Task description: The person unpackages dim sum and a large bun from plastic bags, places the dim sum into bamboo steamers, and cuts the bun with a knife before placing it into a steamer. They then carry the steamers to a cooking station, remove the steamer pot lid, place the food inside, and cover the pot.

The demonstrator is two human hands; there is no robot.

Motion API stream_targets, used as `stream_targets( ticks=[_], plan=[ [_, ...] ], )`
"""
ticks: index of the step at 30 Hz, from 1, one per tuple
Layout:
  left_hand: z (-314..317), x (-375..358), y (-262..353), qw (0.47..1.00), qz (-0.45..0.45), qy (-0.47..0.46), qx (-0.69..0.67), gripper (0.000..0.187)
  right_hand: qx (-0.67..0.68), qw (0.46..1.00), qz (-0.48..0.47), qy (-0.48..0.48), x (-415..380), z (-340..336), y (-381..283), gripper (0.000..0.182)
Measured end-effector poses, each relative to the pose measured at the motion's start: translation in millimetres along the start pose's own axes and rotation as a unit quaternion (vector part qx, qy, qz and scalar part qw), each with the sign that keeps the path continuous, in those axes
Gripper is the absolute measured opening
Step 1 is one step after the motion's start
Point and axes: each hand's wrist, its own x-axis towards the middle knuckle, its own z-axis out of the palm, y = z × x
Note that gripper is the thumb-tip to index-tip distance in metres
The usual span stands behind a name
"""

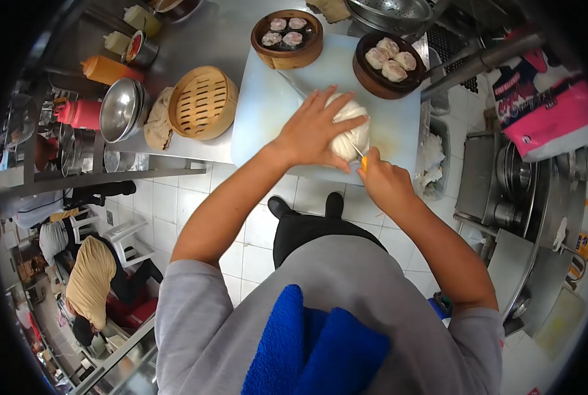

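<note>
On the white cutting board [257, 125] lies a pale, rounded, layered piece of food [352, 135]. My left hand [317, 128] rests over its left side with the fingers spread. My right hand [387, 179] is wrapped round the yellow handle of a knife [364, 163], whose thin blade meets the front of the pale piece. Another blade [292, 84] lies on the board beyond my left hand. Two round steamers stand at the board's far edge: one [287, 60] holds several small dumplings, and the darker one [373, 82] holds several larger ones.
An empty bamboo steamer [203, 103] sits left of the board beside a cloth [158, 122], metal bowls [121, 108] and sauce bottles [103, 69]. A colander [389, 13] is at the back. A lined bin [439, 158] stands right. Another person [93, 276] bends at the lower left.
</note>
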Motion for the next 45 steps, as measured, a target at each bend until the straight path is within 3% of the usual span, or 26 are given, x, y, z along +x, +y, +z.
stream_targets(
  ticks=[2, 8, 11, 13, 15, 18, 23, 25, 28, 30, 31, 32, 33, 35, 37, 38, 41, 44, 45],
  plan=[
    [0.4, -3.4, 2.6, 1.000, -0.005, -0.003, 0.009, 0.092, -0.006, 1.000, -0.002, -0.003, -17.6, 1.1, 5.8, 0.036],
    [2.8, -2.5, 1.9, 1.000, -0.001, -0.011, 0.022, 0.090, -0.072, 0.969, 0.151, -0.184, -175.7, -30.0, 72.5, 0.044],
    [-1.5, 0.6, 7.1, 0.999, -0.011, -0.031, 0.033, 0.090, -0.022, 0.978, 0.116, -0.170, -219.7, -70.7, 101.6, 0.042],
    [-2.1, 2.1, 19.6, 0.992, -0.039, -0.050, 0.113, 0.088, 0.044, 0.968, 0.213, -0.123, -226.9, -89.8, 109.1, 0.037],
    [5.6, 4.7, 36.4, 0.990, -0.067, -0.045, 0.118, 0.086, 0.027, 0.988, 0.150, 0.013, -217.0, -84.5, 116.8, 0.034],
    [16.5, 6.2, 51.8, 0.980, -0.131, 0.009, 0.149, 0.078, 0.066, 0.986, 0.050, 0.142, -169.8, -69.5, 120.4, 0.040],
    [-1.9, -14.4, 43.1, 0.984, -0.117, -0.022, 0.136, 0.067, 0.109, 0.972, -0.040, 0.203, -75.6, -28.6, 104.5, 0.044],
    [-15.5, -29.3, 34.3, 0.990, -0.051, -0.078, 0.104, 0.068, 0.109, 0.961, -0.079, 0.241, -46.3, -13.6, 94.5, 0.047],
    [-20.4, -34.6, 31.8, 0.992, -0.040, -0.077, 0.096, 0.078, 0.107, 0.973, -0.058, 0.196, -20.4, -5.0, 77.9, 0.047],
    [-19.4, -38.6, 28.9, 0.996, -0.024, -0.043, 0.077, 0.098, 0.080, 0.969, -0.072, 0.220, -17.4, -6.0, 72.3, 0.048],
    [-20.5, -45.1, 30.7, 0.996, -0.027, -0.041, 0.078, 0.098, 0.052, 0.966, -0.080, 0.242, -15.7, -7.2, 70.2, 0.049],
    [-22.9, -54.0, 32.7, 0.994, -0.106, -0.006, 0.027, 0.101, 0.049, 0.966, -0.084, 0.242, -10.2, -11.6, 65.2, 0.049],
    [-24.6, -64.1, 34.1, 0.982, -0.184, 0.027, -0.027, 0.104, 0.117, 0.958, -0.095, 0.243, -4.0, -17.5, 56.3, 0.049],
    [-20.6, -84.3, 29.8, 0.975, -0.218, 0.042, -0.009, 0.114, 0.184, 0.947, -0.104, 0.240, 11.4, -27.0, 28.9, 0.050],
    [-11.8, -101.7, 25.2, 0.961, -0.247, 0.083, -0.094, 0.120, 0.335, 0.935, -0.067, 0.097, 31.8, -35.5, -3.7, 0.053],
    [-8.0, -103.7, 26.5, 0.963, -0.239, 0.088, -0.084, 0.124, 0.333, 0.935, -0.072, 0.097, 44.9, -29.2, -5.7, 0.053],
    [1.3, -104.7, 28.6, 0.955, -0.253, 0.090, -0.130, 0.120, 0.272, 0.954, -0.092, 0.087, 84.3, -4.3, -4.3, 0.058],
    [-1.4, -104.5, 28.5, 0.936, -0.271, 0.113, -0.192, 0.113, 0.356, 0.926, -0.122, 0.021, 86.2, 0.3, -7.9, 0.061],
    [-0.8, -108.1, 24.6, 0.937, -0.268, 0.105, -0.197, 0.112, 0.379, 0.921, -0.091, 0.010, 79.2, -6.1, -14.2, 0.060]
  ],
)
